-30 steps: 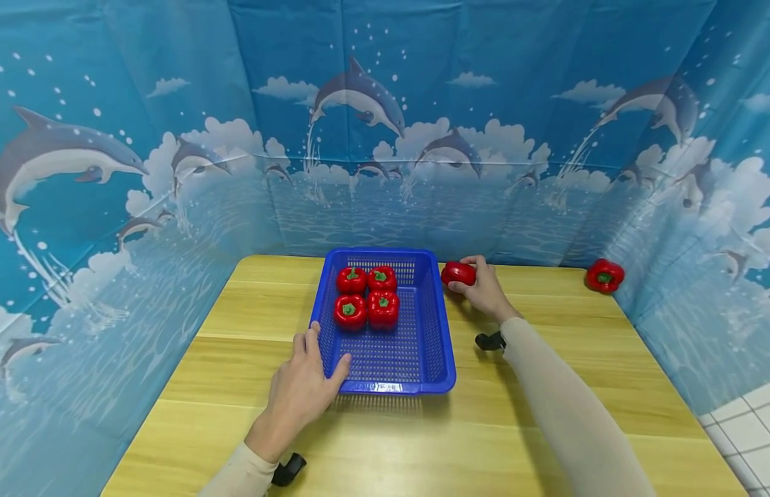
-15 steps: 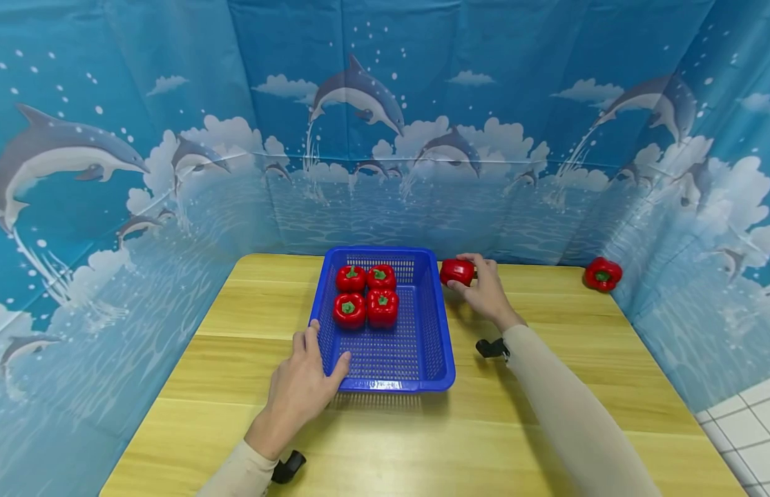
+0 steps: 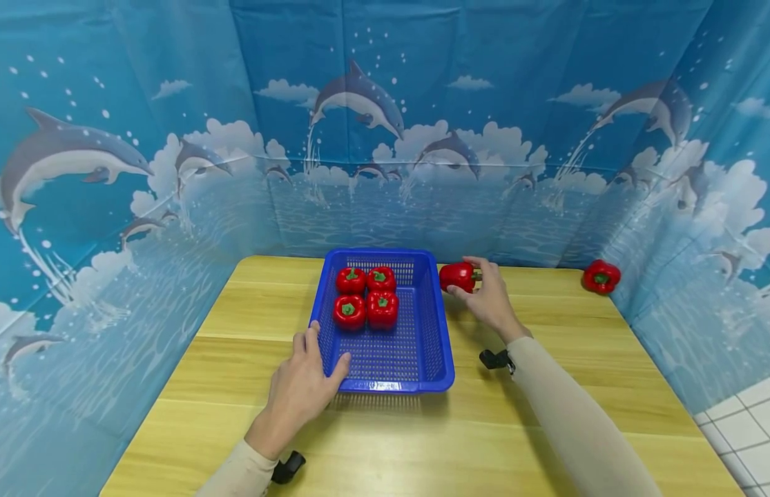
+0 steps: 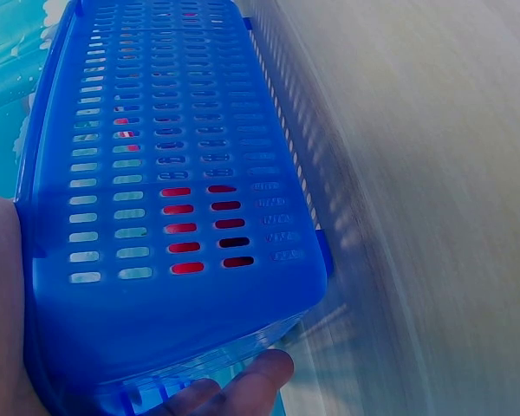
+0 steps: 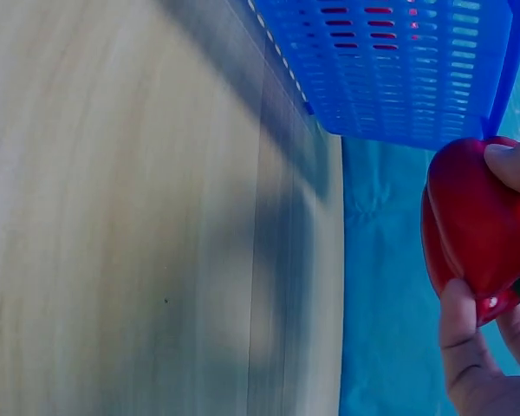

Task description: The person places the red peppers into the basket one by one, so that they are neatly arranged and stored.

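A blue perforated plastic basket (image 3: 422, 345) stands on the wooden table with several red bell peppers (image 3: 382, 309) grouped in its back left part. My left hand (image 3: 304, 379) grips the basket's front left corner, thumb over the rim and fingers along the outer side, as the left wrist view (image 4: 260, 373) also shows in part. Just right of the basket's far right corner, my right hand (image 3: 489, 298) holds a red bell pepper (image 3: 457, 276) between thumb and fingers. Its green stem points right. In the right wrist view this bell pepper (image 5: 477, 217) appears held above the table.
Another red bell pepper (image 3: 601, 277) lies at the table's far right corner. A blue dolphin-print curtain (image 3: 385, 207) hangs right behind the table's far edge and along both sides. White floor tiles (image 3: 751, 428) show at the lower right.
My right hand has shifted slightly right and turned the bell pepper, so its stem now shows. My left hand and the basket stay in place.
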`<control>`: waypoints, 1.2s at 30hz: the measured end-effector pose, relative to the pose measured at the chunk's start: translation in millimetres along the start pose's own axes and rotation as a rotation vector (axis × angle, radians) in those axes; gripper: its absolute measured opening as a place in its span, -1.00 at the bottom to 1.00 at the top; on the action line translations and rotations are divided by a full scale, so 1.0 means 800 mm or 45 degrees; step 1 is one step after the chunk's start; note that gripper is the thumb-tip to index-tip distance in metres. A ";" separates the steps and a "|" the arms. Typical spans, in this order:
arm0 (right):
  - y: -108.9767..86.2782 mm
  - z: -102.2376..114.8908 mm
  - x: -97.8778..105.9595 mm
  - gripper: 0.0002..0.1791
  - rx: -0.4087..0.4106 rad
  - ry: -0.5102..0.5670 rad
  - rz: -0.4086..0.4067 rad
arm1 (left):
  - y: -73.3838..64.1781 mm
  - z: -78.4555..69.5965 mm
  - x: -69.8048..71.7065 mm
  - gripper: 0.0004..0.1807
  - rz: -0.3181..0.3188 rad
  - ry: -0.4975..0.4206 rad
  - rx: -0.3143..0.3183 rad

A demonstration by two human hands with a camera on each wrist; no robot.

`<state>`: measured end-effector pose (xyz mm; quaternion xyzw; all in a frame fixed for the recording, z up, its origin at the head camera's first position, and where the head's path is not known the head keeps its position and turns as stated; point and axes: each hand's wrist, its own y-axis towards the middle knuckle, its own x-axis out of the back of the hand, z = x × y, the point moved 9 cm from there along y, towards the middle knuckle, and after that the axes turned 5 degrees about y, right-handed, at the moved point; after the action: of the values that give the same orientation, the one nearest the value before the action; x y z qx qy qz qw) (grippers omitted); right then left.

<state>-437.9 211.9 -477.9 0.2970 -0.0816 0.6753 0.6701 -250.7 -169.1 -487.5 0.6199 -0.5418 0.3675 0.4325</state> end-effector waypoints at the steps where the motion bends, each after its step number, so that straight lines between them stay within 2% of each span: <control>1: -0.003 0.002 0.001 -0.11 0.014 0.000 -0.013 | 0.000 0.000 0.000 0.11 -0.001 -0.001 -0.001; 7: -0.015 0.014 0.011 -0.10 0.105 -0.009 -0.082 | -0.001 0.000 0.000 0.10 -0.009 -0.006 -0.004; 15: -0.028 0.029 0.023 -0.15 0.152 -0.067 -0.185 | -0.001 0.000 0.000 0.11 -0.013 -0.008 -0.016; 22: -0.037 0.051 0.028 -0.14 0.253 -0.097 -0.241 | 0.000 0.000 0.000 0.09 -0.022 -0.004 -0.019; 36: -0.051 0.091 0.030 -0.18 0.362 -0.123 -0.266 | -0.001 0.000 -0.003 0.12 -0.011 -0.012 -0.003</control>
<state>-375.9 198.9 -418.9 0.4276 0.0139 0.5916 0.6834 -250.2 -168.2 -489.7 0.6233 -0.5416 0.3622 0.4324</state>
